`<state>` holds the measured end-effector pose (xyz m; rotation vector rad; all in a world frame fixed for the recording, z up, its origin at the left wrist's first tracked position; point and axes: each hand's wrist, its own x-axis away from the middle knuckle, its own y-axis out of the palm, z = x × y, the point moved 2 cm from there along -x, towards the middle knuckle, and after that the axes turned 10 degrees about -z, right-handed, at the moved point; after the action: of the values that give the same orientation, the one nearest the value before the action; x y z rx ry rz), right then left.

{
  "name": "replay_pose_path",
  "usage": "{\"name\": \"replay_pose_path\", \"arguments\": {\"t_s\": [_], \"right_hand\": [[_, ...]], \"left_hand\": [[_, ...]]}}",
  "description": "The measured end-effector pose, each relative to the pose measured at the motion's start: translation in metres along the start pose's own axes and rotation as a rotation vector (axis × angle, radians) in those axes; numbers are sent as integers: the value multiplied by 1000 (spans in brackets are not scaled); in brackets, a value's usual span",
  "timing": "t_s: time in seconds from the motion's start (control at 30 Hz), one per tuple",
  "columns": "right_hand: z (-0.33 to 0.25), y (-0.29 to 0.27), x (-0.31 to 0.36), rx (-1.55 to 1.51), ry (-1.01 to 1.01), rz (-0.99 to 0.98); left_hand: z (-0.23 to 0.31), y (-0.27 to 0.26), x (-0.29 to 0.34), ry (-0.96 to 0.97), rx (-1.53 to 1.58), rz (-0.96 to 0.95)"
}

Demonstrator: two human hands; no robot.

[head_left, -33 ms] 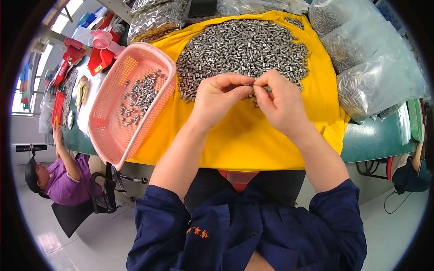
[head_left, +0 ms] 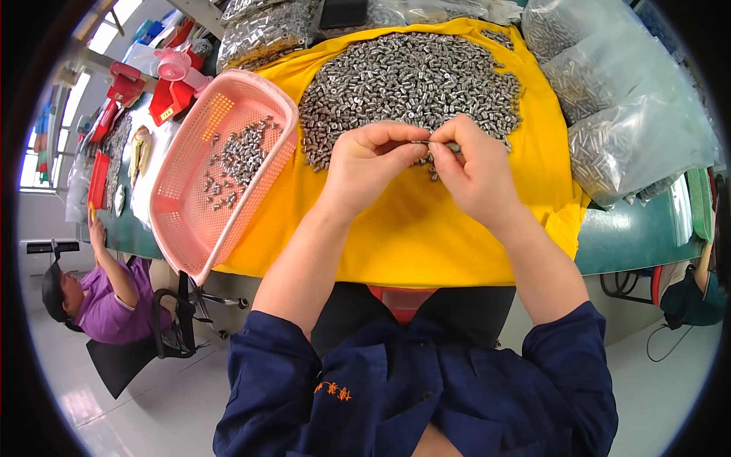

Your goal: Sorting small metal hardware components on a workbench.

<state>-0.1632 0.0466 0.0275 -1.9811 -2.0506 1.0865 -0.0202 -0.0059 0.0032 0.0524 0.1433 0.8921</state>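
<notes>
The small metal piece was mostly covered by the fingertips of the left hand and right hand, too small for its shape to be told, and the left hand's other fingers were folded out of sight. Both hands hid part of the heap of metal pieces, while the yellow cloth covered much of the green table. The upper edge cut off a black flat device, and the dark rim cropped a co-worker's sleeve.
</notes>
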Motion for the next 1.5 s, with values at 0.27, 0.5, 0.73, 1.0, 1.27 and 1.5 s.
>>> {"name": "replay_pose_path", "arguments": {"t_s": [0.27,0.5,0.73,1.0,1.27,1.5], "right_hand": [[7,-18,-3,-312,131,143],[20,-25,-2,-322,107,232],[22,-24,-4,-358,122,256],[23,-25,-2,-269,88,242],[23,-24,-3,-267,131,201],[26,-21,-5,-283,94,242]], "left_hand": [[82,-87,55,238,-1058,719],[69,-36,35,296,-1289,329],[-19,68,-21,563,-1122,-395],[-20,50,-25,728,-1225,-515],[0,-1,-11,660,-1351,-472],[4,-25,-16,615,-1264,-243]]}}
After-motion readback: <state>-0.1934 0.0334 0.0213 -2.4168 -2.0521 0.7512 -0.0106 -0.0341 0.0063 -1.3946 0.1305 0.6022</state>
